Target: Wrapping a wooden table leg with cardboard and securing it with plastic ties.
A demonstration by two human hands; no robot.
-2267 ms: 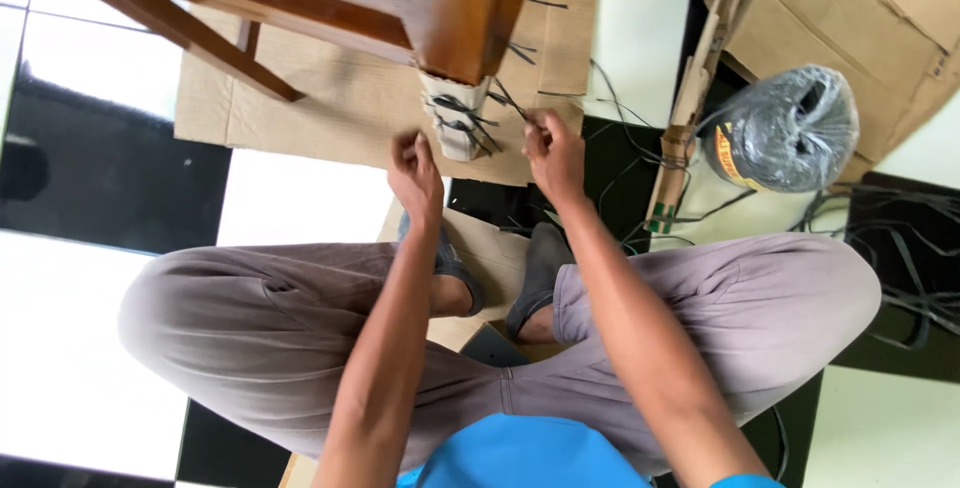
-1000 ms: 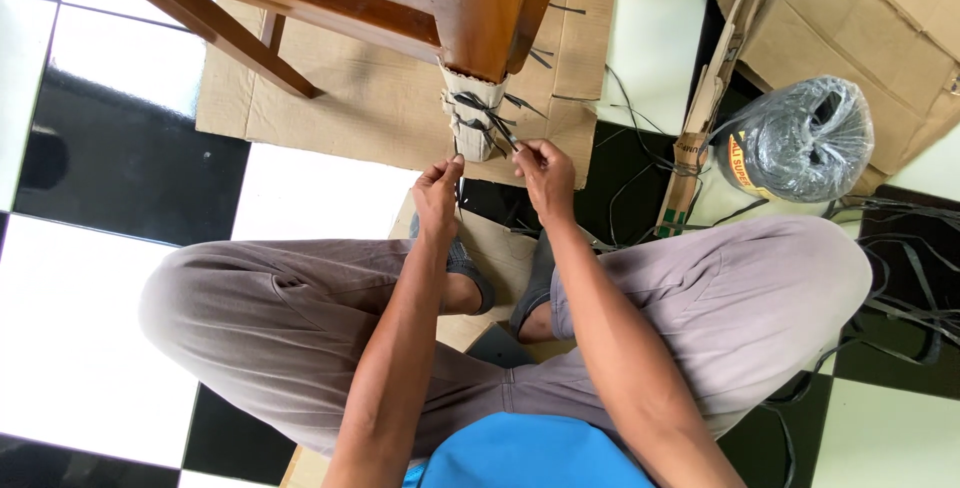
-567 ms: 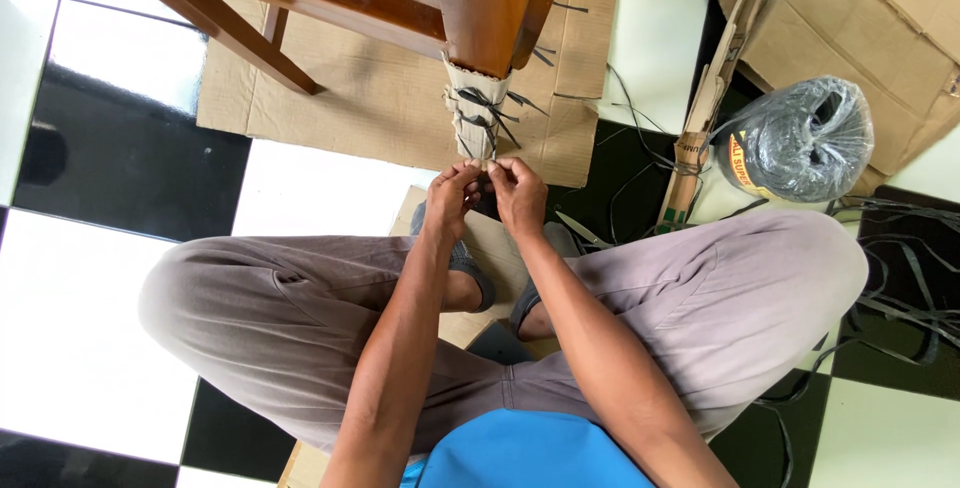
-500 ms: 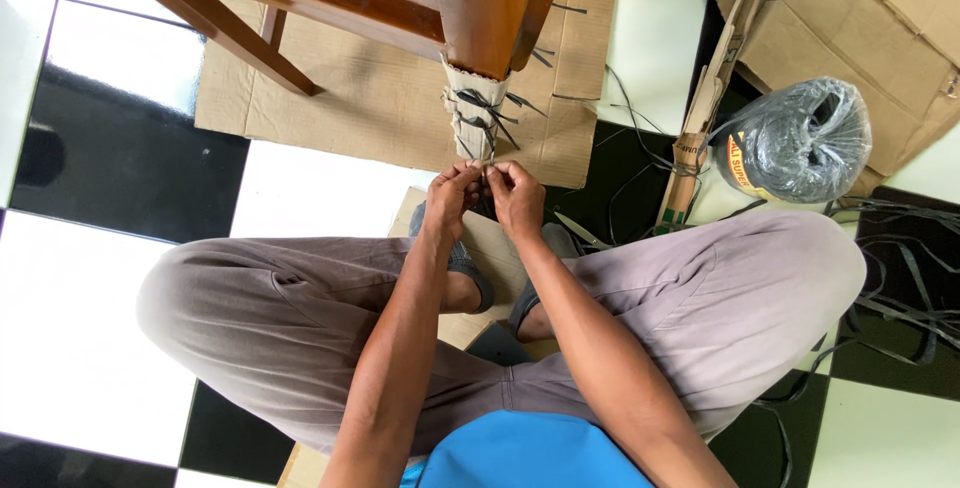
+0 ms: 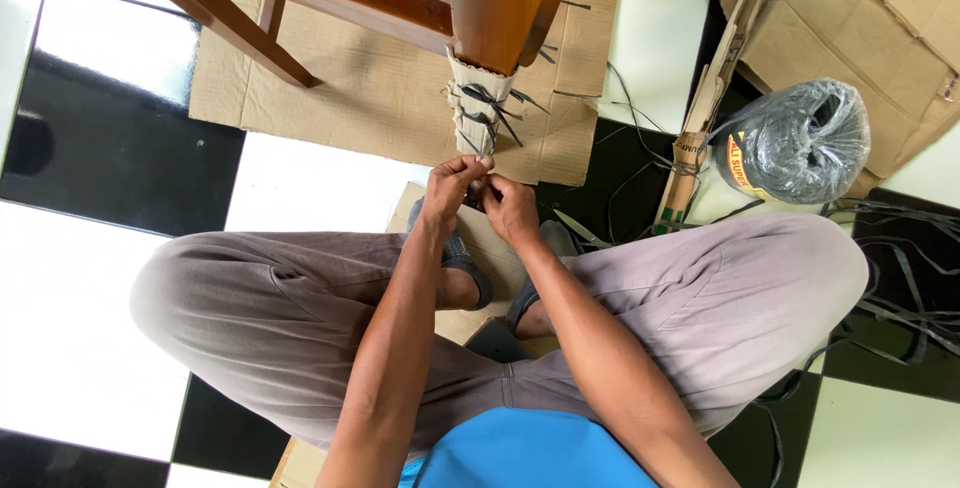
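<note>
A wooden furniture leg [image 5: 495, 3] stands on flat cardboard, its foot wrapped in a cardboard sleeve [image 5: 478, 108] bound by black plastic string [image 5: 487, 108]. My left hand [image 5: 447, 188] and my right hand [image 5: 508, 206] meet just below the sleeve's lower end, fingers pinched together on a strand of the black string. The strand between the fingertips is mostly hidden. I sit cross-legged on the floor behind the leg.
A plastic-wrapped roll of black string [image 5: 795, 143] lies at the right beside a cardboard box [image 5: 860, 18] and a folded cardboard strip [image 5: 700, 118]. Loose black strands [image 5: 900, 288] trail over the checkered tiles. A cardboard sheet [image 5: 350, 88] lies under the furniture.
My hands were apart at the sleeve's sides, each pulling a strand; they have come together below the sleeve and dropped slightly toward me, fingers pinched on the string.
</note>
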